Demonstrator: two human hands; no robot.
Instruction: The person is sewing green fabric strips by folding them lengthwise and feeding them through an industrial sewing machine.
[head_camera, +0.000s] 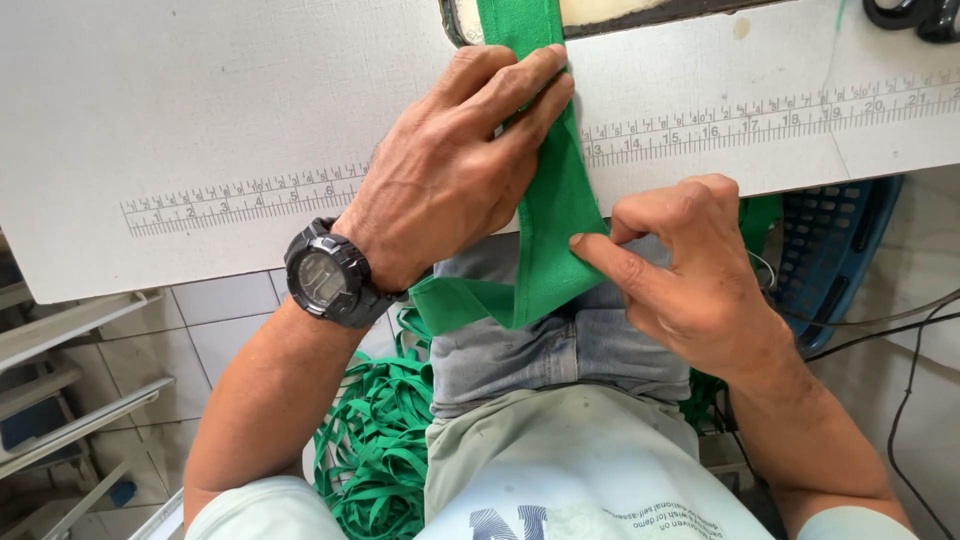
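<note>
A green fabric strip (552, 215) runs from the machine at the top of the white table down over the table's near edge to my lap. My left hand (455, 165), with a black wristwatch (328, 275), lies flat on the strip and presses it onto the table. My right hand (680, 265) pinches the folded right edge of the strip just below the table edge, between forefinger and thumb.
The white table (200, 90) carries a printed ruler scale (240, 195). A pile of green straps (375, 440) lies on the tiled floor beside my leg. A blue plastic basket (840, 245) stands at the right, with cables (900, 330) and black scissor handles (915, 15) at the top right.
</note>
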